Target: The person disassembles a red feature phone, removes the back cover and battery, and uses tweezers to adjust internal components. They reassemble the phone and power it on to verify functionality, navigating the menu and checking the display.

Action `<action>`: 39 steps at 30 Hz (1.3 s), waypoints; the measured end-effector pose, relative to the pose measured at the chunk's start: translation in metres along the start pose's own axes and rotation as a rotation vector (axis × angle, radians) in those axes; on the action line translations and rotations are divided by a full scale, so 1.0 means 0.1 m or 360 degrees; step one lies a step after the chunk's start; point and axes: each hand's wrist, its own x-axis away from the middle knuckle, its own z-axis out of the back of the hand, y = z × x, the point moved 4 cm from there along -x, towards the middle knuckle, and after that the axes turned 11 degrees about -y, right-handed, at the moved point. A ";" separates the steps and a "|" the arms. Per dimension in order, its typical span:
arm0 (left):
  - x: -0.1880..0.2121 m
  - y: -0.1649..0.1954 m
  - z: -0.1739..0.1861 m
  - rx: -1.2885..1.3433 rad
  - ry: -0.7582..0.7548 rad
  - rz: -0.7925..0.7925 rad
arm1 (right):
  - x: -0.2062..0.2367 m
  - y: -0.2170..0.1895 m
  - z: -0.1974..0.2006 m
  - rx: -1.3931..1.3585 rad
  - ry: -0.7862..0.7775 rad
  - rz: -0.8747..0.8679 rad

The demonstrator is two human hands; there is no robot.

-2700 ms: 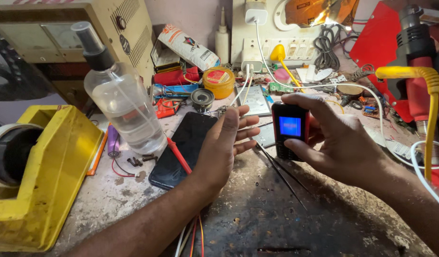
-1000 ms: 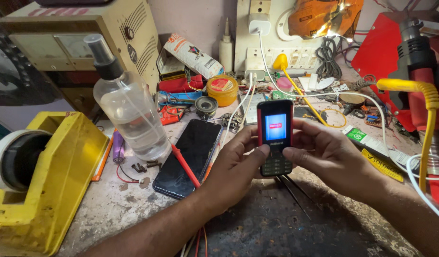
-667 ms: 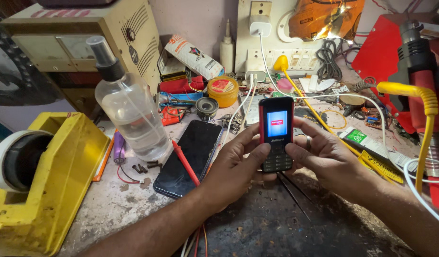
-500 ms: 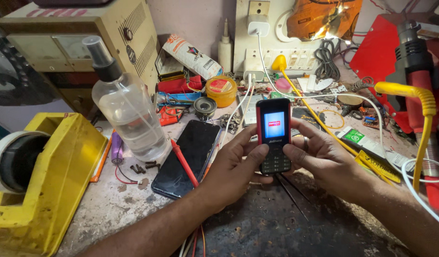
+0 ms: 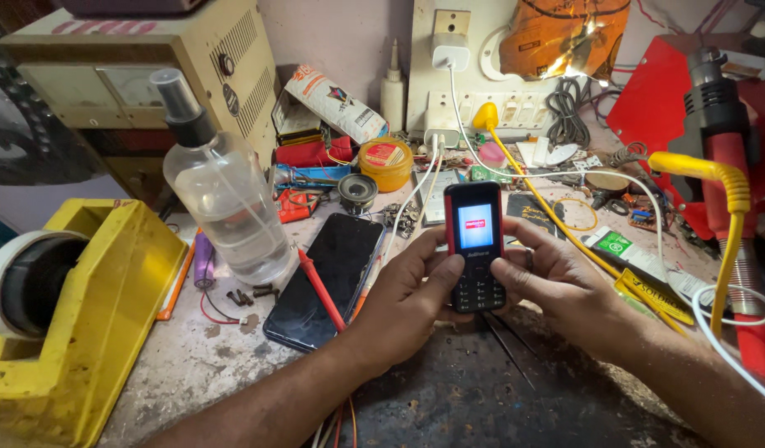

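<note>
I see my left hand [image 5: 407, 290] and right hand [image 5: 565, 286] both closed around the small keypad phone [image 5: 475, 245] mid-frame; a slip could drop it onto the black smartphone [image 5: 328, 278] just left

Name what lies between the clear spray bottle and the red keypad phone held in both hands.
In the head view, a black smartphone lies flat there, with a red probe resting across it.
</note>
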 end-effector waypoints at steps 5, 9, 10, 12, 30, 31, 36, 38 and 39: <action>0.01 -0.01 0.00 -0.0001 0.0044 -0.0018 | 0.00 0.03 0.00 -0.0081 -0.0058 0.0019; 0.00 0.00 -0.01 0.0048 0.0041 -0.0045 | 0.00 0.00 -0.02 -0.0067 -0.0040 -0.0027; 0.00 0.00 -0.01 0.0028 0.0049 -0.0042 | 0.00 -0.01 -0.03 -0.0070 -0.0044 -0.0018; -0.01 0.00 -0.01 -0.0010 0.0056 -0.0038 | 0.01 -0.05 -0.04 -0.0069 -0.0046 -0.0001; -0.01 0.01 0.01 -0.0122 0.0039 -0.0023 | 0.00 -0.10 -0.03 -0.0012 -0.0040 0.0068; 0.00 0.01 0.01 -0.0118 0.0032 -0.0030 | 0.00 -0.10 -0.04 -0.0025 -0.0026 0.0073; 0.00 0.01 0.00 -0.0122 0.0010 -0.0067 | 0.02 -0.12 -0.04 0.0004 -0.0040 0.0080; 0.00 0.01 0.01 -0.0125 0.0009 -0.0072 | 0.01 -0.12 -0.04 0.0001 -0.0043 0.0079; 0.00 0.01 0.01 -0.0125 0.0007 -0.0074 | 0.01 -0.12 -0.03 0.0001 -0.0042 0.0076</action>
